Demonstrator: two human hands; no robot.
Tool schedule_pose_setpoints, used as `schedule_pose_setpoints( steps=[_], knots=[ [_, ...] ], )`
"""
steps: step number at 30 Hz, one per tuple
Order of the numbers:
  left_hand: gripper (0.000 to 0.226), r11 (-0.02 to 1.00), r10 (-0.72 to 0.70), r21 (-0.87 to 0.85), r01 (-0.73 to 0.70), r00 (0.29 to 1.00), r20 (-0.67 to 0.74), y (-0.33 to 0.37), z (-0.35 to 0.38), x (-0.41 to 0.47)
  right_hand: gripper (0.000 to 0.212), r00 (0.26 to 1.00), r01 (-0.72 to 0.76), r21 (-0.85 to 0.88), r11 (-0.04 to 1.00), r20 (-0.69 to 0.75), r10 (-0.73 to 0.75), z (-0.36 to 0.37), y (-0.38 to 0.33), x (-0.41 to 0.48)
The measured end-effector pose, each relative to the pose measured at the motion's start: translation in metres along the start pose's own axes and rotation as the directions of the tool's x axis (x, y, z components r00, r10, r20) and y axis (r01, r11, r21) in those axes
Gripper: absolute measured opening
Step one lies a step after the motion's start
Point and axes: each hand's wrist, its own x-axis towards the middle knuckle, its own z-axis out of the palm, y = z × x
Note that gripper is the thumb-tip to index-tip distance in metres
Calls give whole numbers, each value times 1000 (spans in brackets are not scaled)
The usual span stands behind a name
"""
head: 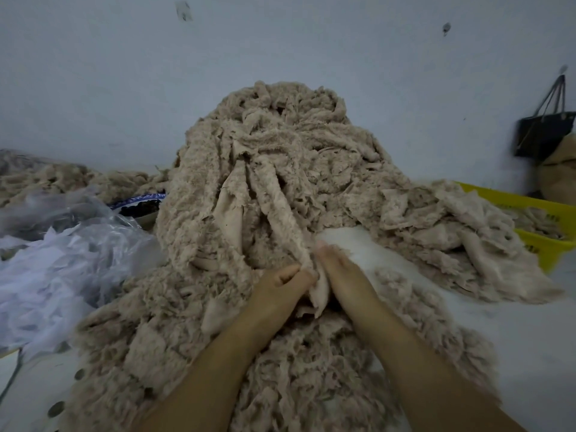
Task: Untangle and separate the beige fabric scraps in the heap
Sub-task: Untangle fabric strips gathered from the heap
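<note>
Surroundings: crumpled clear plastic bag (62,260) crowds the left side, touching the heap's left edge; behind it a blue-rimmed bowl (140,202) with dark contents, half hidden by plastic and fabric, and a smaller scrap pile (62,179) against the wall (280,42). Right side: yellow crate (544,244) with scraps in it, the heap's right skirt spilling over its near rim; black bag (542,132) hanging on the wall above a brown sack (558,179). Heap of beige fabric scraps (271,169) sits dead centre on the white tabletop (514,332), tall against the wall and spreading down under both forearms; strips knotted and overlapping, no clean edges to follow. Both forearms come in from the bottom and converge at the heap's near slope. Left hand (280,285) is curled, thumb and fingers pinching a beige strip (319,291) from its left side. Right hand (339,269) lies back-up just beside it, thumb pressed on the same strip, fingers tucked under fabric and mostly hidden. Hands nearly touching, strip bunched between them, its upper end running into the tangle
</note>
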Motion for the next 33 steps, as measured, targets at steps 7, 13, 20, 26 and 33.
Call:
schedule_pose_setpoints(
  steps=[7,13,20,26,33],
  knots=[
    [53,986,-3,168,-21,990,141,-2,3,0,40,967,184,-47,982,-173,-189,2,0,0],
    [25,949,-156,-301,92,968,-196,-10,-11,14,45,875,457,-233,858,290,-388,21,-3,-18],
    [29,830,-396,-544,126,819,-415,-13,-28,25,43,779,395,-145,907,577,-247,22,3,-25],
    [35,932,-184,-359,43,911,-369,-8,-24,15,26,914,406,-211,889,76,-399,14,1,-14],
    [28,999,-35,4,36,990,-139,-9,0,6,32,942,335,-323,885,116,-314,3,8,2]
  ],
)
